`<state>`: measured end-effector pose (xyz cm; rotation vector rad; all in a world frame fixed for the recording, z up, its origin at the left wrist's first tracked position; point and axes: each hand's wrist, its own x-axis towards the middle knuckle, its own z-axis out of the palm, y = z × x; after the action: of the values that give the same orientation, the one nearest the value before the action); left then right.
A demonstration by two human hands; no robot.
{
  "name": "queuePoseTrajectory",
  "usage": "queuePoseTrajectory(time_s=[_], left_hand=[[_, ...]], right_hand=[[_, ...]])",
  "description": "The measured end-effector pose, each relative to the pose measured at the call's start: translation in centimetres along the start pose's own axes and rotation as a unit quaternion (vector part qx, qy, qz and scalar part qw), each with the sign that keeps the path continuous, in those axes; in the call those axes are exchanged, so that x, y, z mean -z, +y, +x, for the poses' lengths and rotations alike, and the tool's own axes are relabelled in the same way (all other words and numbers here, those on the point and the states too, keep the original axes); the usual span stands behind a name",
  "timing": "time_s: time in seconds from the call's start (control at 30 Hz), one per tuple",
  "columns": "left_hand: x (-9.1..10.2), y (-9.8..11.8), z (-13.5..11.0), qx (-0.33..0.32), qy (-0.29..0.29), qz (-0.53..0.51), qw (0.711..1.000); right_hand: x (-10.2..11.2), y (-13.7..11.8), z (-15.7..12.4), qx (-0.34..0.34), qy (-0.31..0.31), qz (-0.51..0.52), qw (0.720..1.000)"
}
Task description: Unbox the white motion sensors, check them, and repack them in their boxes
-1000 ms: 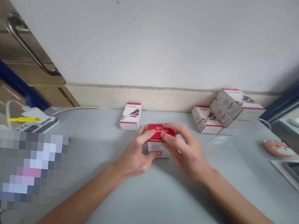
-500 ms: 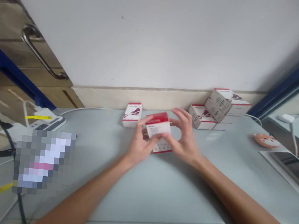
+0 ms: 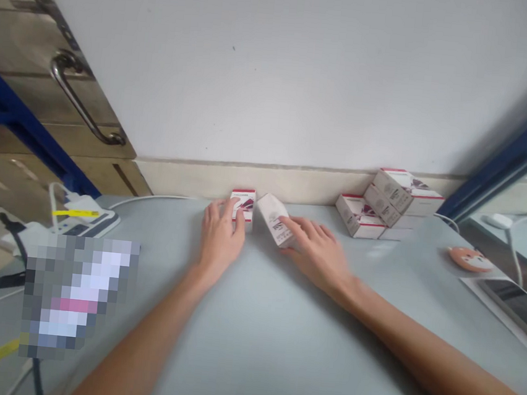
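A small white carton with a red edge and purple print (image 3: 244,202) stands near the wall. My left hand (image 3: 220,237) is closed on its left and front sides, thumb on the front and index finger by the top. Just to the right, a second white carton (image 3: 271,216) is tilted, its plain printed narrow side towards me. My right hand (image 3: 321,253) grips this one from the right, fingers along its side; its lower far parts are hidden.
Several matching cartons (image 3: 388,203) are stacked against the wall at right. An orange animal-faced object (image 3: 470,259) and a dark flat device (image 3: 514,302) lie further right. On the left are a power strip (image 3: 97,225), cables and a pixelated object (image 3: 77,297).
Both hands held one carton together, red face up. Now my left hand has moved left onto the standing carton, and my right hand alone holds the other, turned and nearer the wall.
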<state>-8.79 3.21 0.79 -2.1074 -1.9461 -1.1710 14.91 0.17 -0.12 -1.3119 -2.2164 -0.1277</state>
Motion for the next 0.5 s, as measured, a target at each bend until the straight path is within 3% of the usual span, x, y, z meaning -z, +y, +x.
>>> queuePoseTrajectory(time_s=[0.13, 0.3, 0.5], left_hand=[[-1.3, -1.0, -0.1, 0.037, -0.09, 0.023, 0.995], [-1.2, -1.6, 0.2, 0.021, -0.116, 0.022, 0.993], [-0.7, -2.6, 0.3, 0.0, -0.136, -0.005, 0.991]], right_hand=[[-1.9, -0.1, 2.9, 0.068, -0.023, -0.062, 0.996], [-4.8, -0.6, 5.9, 0.067, -0.033, -0.038, 0.996], [-6.0, -1.5, 6.2, 0.036, -0.023, 0.002, 0.999]])
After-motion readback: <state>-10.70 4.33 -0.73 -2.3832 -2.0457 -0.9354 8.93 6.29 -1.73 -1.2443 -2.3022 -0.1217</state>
